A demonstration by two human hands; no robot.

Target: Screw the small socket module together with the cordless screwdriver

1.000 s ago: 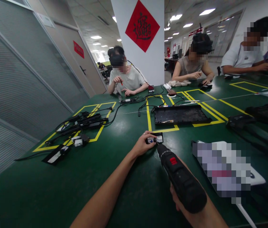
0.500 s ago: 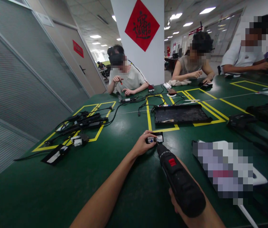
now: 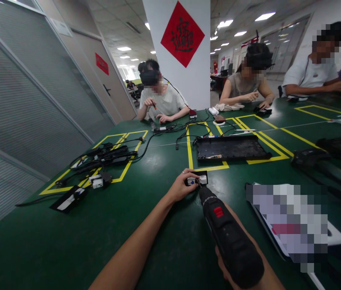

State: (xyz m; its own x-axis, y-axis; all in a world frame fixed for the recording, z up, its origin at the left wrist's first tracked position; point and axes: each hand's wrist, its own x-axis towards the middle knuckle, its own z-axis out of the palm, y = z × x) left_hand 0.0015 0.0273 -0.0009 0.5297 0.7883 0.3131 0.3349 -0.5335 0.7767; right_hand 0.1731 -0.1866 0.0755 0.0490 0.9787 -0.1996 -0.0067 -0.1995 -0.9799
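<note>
the landmark for this report is the small black module point(image 3: 197, 177), which lies flat on the green tabletop point(image 3: 67, 241), just on the near side of a yellow taped line point(image 3: 190, 151).

left hand point(image 3: 180, 188): fingers curled over the near-left edge of the small black module, pinching it down against the tabletop. judged purpose: to stop the part from turning or sliding under the tool. the forearm runs back toward the wearer across the tabletop.

right hand point(image 3: 242, 274): wrapped around the rear grip of the electric screwdriver point(image 3: 227, 233), mostly hidden behind its body, so only the heel and wrist show. the tool is black with a red mark and lies at a low slant, its tip resting on or just at the near edge of the small black module. contact with a screw head is too small to confirm. the slant appears to follow from the seated reach.

beyond the small black module, across the yellow line, lies a black tray-like housing point(image 3: 230, 147), open side up. to the left of the module, well apart, a cluster of black adapters and cables point(image 3: 110, 155) sits inside another taped square, with two small white-labelled pieces point(image 3: 97, 182) nearer. to the right of the module lies a white flat item point(image 3: 288, 219), blurred out.

on the far side of the tabletop, well beyond the module, three other people sit working with their own hands on their own parts.
</note>
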